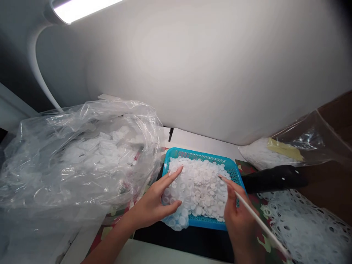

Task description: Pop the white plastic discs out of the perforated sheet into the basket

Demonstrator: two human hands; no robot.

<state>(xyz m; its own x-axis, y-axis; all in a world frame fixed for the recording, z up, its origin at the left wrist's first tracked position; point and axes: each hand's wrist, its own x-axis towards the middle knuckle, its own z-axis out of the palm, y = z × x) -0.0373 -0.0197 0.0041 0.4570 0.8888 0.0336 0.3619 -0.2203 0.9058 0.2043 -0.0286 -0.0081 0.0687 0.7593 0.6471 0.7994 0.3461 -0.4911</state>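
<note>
My left hand (155, 202) lies flat on a heap of small round white plastic discs (199, 187), fingers apart and holding nothing. The heap fills a blue plastic mesh basket (198, 153) and spills over its near left corner. My right hand (238, 216) is at the basket's right side, with its forefinger reaching over the discs. That hand grips a thin white rod (261, 226), which slants down and to the right across the patterned mat.
A large clear plastic bag (82, 146) of white discs lies to the left. To the right are a white perforated sheet (305, 227), a black object (275, 179), a taped bag of discs (261, 154) and a cardboard box (335, 121). A lamp (85, 7) hangs overhead.
</note>
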